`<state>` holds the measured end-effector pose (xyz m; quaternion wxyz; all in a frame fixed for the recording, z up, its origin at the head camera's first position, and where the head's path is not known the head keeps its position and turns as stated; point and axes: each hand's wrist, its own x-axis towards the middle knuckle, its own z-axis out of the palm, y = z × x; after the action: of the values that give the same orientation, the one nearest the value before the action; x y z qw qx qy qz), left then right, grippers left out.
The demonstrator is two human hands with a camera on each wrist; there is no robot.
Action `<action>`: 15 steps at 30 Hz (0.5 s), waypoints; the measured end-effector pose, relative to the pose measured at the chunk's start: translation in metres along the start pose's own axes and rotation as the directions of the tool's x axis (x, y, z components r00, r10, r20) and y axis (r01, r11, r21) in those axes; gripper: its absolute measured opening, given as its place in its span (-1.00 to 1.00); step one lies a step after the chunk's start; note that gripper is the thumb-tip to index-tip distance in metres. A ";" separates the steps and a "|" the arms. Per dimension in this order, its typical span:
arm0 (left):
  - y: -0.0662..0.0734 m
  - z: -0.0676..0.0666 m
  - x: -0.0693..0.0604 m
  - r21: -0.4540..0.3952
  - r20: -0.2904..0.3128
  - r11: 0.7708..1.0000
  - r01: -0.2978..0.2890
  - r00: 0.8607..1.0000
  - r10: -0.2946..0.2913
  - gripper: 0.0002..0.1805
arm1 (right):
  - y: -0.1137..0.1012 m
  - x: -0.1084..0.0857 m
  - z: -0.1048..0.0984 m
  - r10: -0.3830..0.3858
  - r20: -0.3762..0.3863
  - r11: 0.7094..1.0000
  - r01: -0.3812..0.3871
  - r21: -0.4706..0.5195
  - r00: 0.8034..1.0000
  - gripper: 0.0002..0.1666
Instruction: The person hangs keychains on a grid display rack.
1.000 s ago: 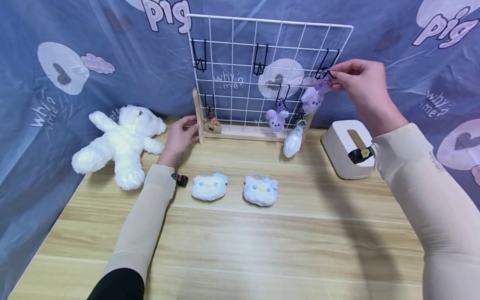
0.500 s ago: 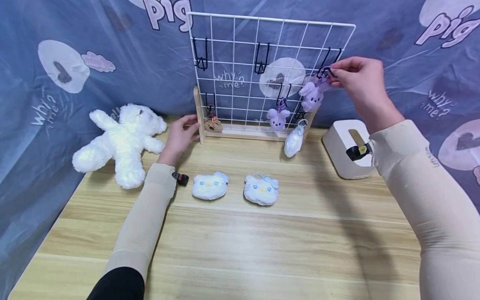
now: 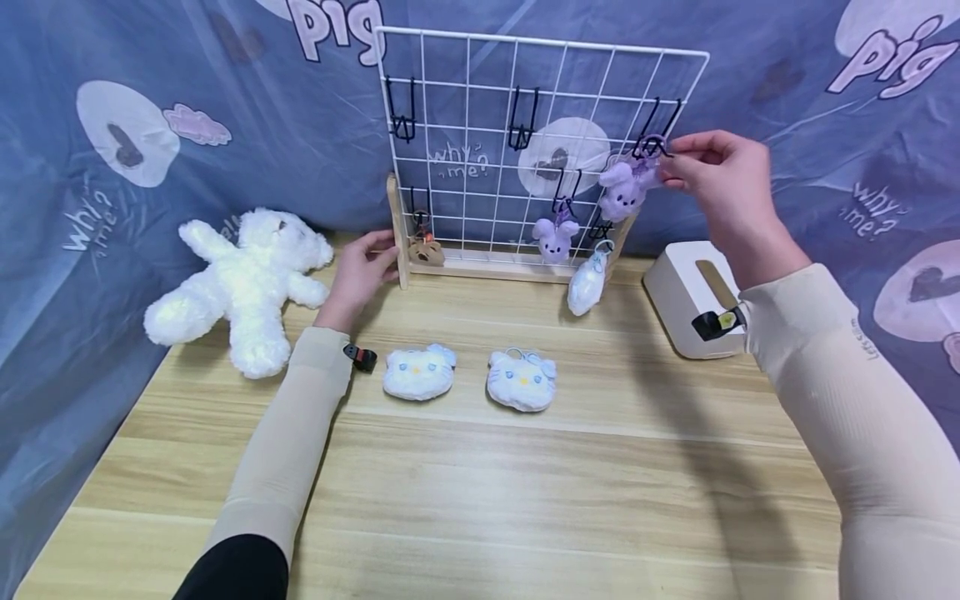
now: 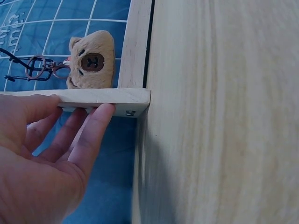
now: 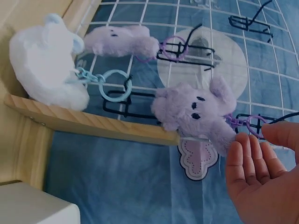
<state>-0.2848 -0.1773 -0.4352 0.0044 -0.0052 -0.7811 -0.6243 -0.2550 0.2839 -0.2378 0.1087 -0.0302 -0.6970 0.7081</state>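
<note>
A white wire grid rack (image 3: 487,37) stands in a wooden frame at the back of the table. My left hand (image 3: 360,271) holds the frame's left side post (image 4: 100,96), fingers and thumb against it. My right hand (image 3: 727,183) is at the upper right hook, beside a purple plush keychain (image 3: 622,193) whose ring (image 5: 254,126) hangs there. In the right wrist view its fingertips are by the plush ear, with thumb and fingers apart. Another purple plush keychain (image 3: 555,240), a white plush keychain (image 3: 587,283) and a brown plush keychain (image 4: 93,60) hang lower.
Two white cat-face plush keychains (image 3: 418,372) (image 3: 522,381) lie on the wooden table (image 3: 465,508). A white plush bear (image 3: 247,287) lies at the left. At the right stands a white tissue box (image 3: 678,312). Black hooks (image 3: 521,121) are on the grid's upper part.
My right hand has moved slightly down from the ring, which stays on the hook with the purple plush keychain. The left hand has stayed on the post.
</note>
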 end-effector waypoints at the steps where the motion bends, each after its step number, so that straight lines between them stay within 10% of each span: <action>1: 0.000 0.000 0.000 0.002 0.002 1.000 0.000 1.000 0.000 -0.51 | 0.002 -0.003 0.000 -0.007 0.002 1.000 0.007 0.005 1.000 -0.84; 15: 0.001 0.000 -0.002 0.036 0.004 0.999 -0.005 1.000 0.005 -0.51 | 0.043 -0.048 0.018 -0.033 0.115 0.973 0.058 -0.223 0.993 -0.87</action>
<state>-0.2831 -0.1774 -0.4341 0.0047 -0.0081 -0.7924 -0.6099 -0.2161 0.2563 -0.2850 0.0820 0.0127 -0.7785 0.6221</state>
